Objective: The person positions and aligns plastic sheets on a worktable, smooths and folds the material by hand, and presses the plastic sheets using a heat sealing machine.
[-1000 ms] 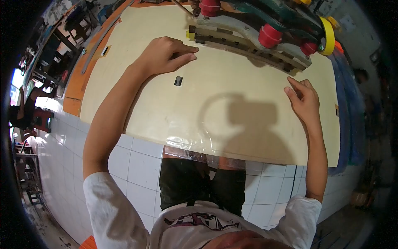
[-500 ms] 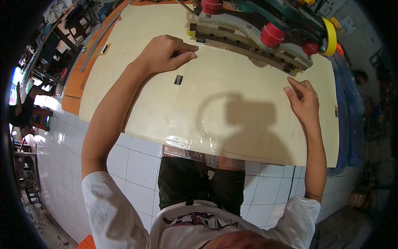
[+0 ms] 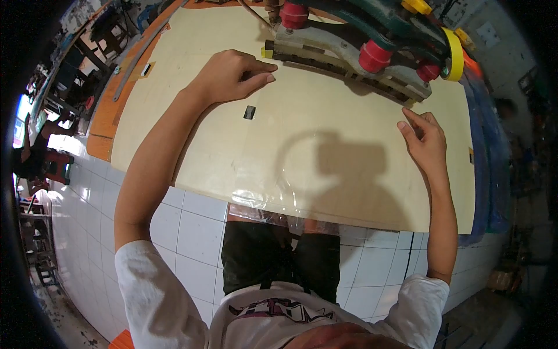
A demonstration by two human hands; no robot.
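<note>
Fingers (image 3: 263, 67), left hand (image 3: 228, 77) and right hand (image 3: 429, 136): parted from thumbs, holding nothing visible. Toward the cream tabletop's (image 3: 232, 151) far edge, a long metal bar (image 3: 334, 68) spans between them.

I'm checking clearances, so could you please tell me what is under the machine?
The cream sheet extends beneath the front edge of the machine; anything farther back underneath is covered.

A pale cream sheet (image 3: 343, 116) lies flat over the bench (image 3: 104, 131); towards its one o'clock, a green, grey and red machine (image 3: 322, 38) slants toward four o'clock.
</note>
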